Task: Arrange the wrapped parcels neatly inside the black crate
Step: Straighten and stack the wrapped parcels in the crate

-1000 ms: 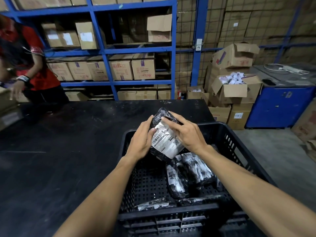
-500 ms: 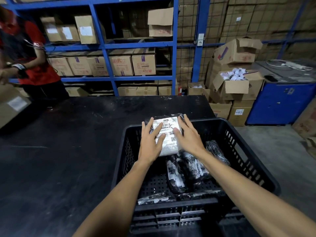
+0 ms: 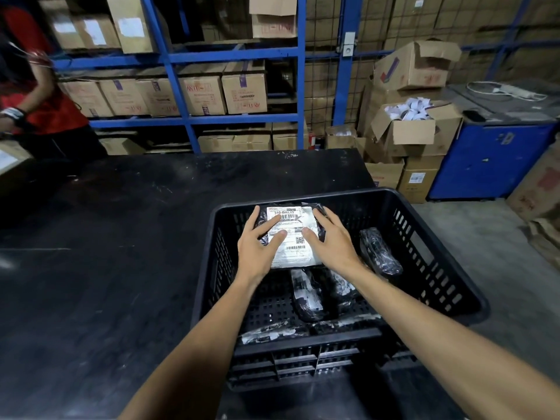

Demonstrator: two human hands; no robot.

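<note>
Black-wrapped, the labelled parcel [image 3: 291,237] had gone from being held upright above the rim a second before to lying label-up at the far left of the black crate [image 3: 424,253], against its far wall. We had our left hand [image 3: 260,247] and right hand [image 3: 333,244] on its two sides, fingers spread and pressing flat on it. Other wrapped parcels [image 3: 309,298] lay nearer us and to the right, apart from our hands.
</note>
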